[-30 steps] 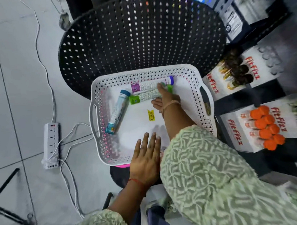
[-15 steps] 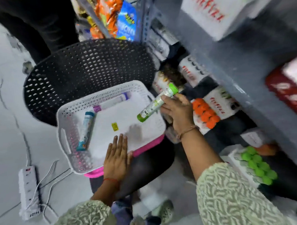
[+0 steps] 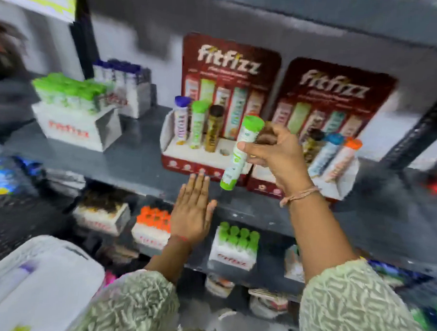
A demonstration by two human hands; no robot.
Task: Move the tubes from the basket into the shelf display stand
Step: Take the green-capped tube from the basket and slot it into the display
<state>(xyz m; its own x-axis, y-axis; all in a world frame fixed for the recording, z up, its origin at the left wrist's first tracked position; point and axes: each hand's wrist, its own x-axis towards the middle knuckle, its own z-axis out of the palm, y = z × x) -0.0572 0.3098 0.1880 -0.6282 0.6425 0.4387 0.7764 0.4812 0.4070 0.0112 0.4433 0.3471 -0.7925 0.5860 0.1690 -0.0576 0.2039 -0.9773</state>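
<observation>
My right hand (image 3: 278, 155) grips a green-capped white tube (image 3: 240, 153), held nearly upright in front of the left red display stand (image 3: 200, 162). That stand holds three upright tubes: purple-capped (image 3: 180, 121), green-capped (image 3: 198, 124) and brown (image 3: 214, 127); an empty hole shows beside them. A second red display stand (image 3: 336, 188) to the right holds brown, blue and orange-capped tubes. My left hand (image 3: 193, 211) is flat and open, fingers against the shelf edge below the left stand. The white basket (image 3: 39, 277) sits at the bottom left, blurred, with a purple-capped tube (image 3: 20, 269) in it.
White cartons of green-capped (image 3: 69, 108) and purple-capped tubes (image 3: 125, 86) stand at the shelf's left. The lower shelf carries cartons with brown, orange (image 3: 152, 227) and green (image 3: 236, 243) caps. A black perforated chair (image 3: 9, 218) is at the left.
My right hand lifted the green-capped tube out of the basket and up to the shelf's display stand. My left hand left the basket rim and now rests at the shelf edge. The view swung upward.
</observation>
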